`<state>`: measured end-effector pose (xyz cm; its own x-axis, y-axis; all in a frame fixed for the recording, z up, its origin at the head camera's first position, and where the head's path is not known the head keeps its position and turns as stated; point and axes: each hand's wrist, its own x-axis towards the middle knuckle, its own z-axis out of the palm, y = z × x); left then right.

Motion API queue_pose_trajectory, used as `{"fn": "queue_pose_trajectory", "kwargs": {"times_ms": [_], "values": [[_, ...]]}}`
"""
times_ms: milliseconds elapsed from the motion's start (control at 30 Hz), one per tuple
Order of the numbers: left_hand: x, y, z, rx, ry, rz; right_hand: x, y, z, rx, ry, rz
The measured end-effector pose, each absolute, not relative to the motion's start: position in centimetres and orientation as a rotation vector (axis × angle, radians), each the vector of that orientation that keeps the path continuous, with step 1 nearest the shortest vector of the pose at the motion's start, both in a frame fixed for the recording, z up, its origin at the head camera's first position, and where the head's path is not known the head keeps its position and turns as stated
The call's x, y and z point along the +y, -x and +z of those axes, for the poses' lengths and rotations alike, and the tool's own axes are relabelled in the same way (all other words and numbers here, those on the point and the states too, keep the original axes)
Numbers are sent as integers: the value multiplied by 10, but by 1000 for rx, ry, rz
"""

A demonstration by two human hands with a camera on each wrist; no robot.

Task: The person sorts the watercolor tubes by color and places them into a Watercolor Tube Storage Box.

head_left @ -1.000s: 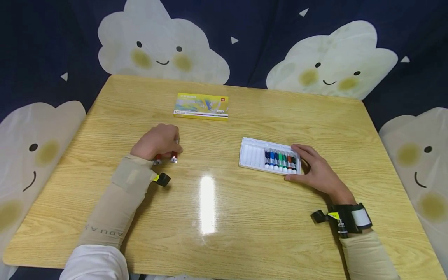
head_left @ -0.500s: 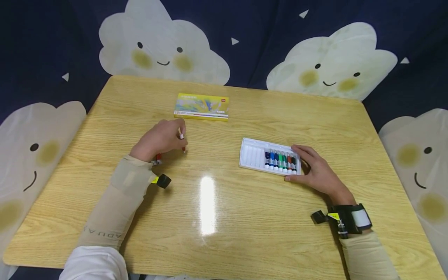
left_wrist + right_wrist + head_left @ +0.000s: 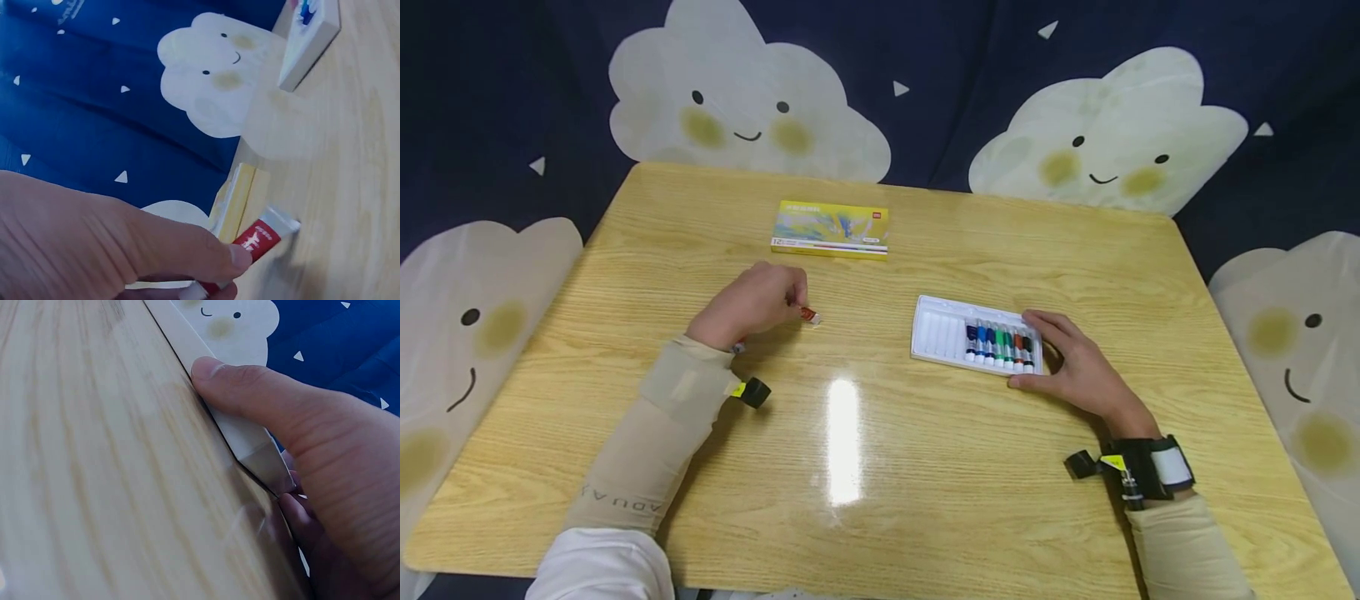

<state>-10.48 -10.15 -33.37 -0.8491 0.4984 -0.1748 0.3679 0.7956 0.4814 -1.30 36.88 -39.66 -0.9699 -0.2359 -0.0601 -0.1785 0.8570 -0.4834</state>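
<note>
Between thumb and fingers, my left hand (image 3: 752,300) pinches a red paint tube (image 3: 261,236) just above the table; its silver end points right in the head view. Another small tube (image 3: 739,347) lies mostly hidden beneath the left wrist. A white plastic tray (image 3: 942,332) sits right of the middle, its right part filled with several blue, green, red-brown and dark paint tubes (image 3: 1000,345). Grooves at the tray's left end hold nothing. My right hand (image 3: 1086,367) holds the tray's right end, thumb along the near side (image 3: 247,384) and fingers at the far side.
A yellow paint box (image 3: 830,229) lies flat toward the back of the wooden table (image 3: 880,517), beyond the left hand. Behind the table hangs a dark blue cloth (image 3: 936,50) with white clouds. A bright light reflection falls on the table's middle.
The left hand has picked the red paint tube off the table and turned it, moving slightly right. The other tube stays under the wrist. The right hand and tray have not moved.
</note>
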Motion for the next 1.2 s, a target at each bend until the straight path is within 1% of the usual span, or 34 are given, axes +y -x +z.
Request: {"fn": "queue_pose_trajectory", "kwargs": {"times_ms": [367, 733, 933, 1200], "values": [[-93, 100, -344, 2663, -784, 615, 366, 14, -396, 2904, 310, -750], [-83, 98, -341, 2640, -878, 662, 367, 14, -396, 2901, 305, -754], [-74, 97, -339, 2657, -906, 689, 368, 13, -396, 2901, 296, -750], [-56, 95, -337, 2663, -881, 707, 368, 12, -396, 2898, 285, -758]]}}
